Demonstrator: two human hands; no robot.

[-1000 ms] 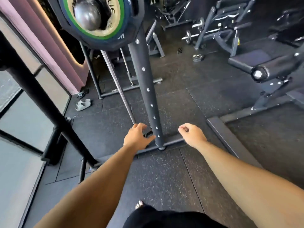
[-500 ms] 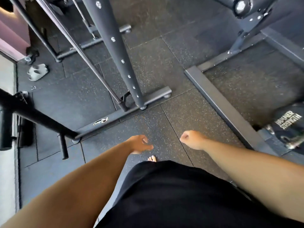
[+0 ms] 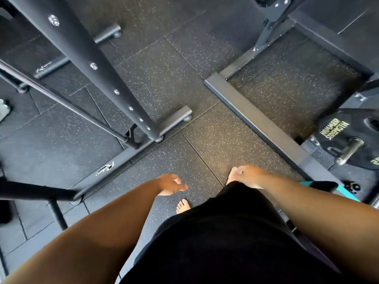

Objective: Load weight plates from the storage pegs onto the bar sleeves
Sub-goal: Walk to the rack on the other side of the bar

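**Both hands empty, plate off to the right**

On my feed the cam looks almost straight down at the speckled rubber floor. L hand hangs over the floor at near-centre, fingers relaxed & a bit spread, holding nothing. R hand is just right of it, fingers curled under into a fist, also w/ nothing in it. It's blurred, so I can't read finer detail. Both forearms run in from the near edge, w/ black shorts between them. One bare foot pokes out by the shorts' left edge. A second foot shows partly beside the R hand.

The weight plate sits at the right edge of frame, well apart from both hands. It's black w/ gold "HAMMER STRENGTH" lettering and is partly cut off by the frame. A steel peg juts out just below the lettering. I can't tell whether the plate hangs on that peg or on smth behind it. A grey base beam lies on the floor between the R hand and the plate, running far-left to near-right.

On the left, a black rack upright w/ a row of bolts slants down to a base rail w/ a white logo. A thin bar runs alongside it to the same base. A teal-and-black item lies near the plate, too blurred to ID.
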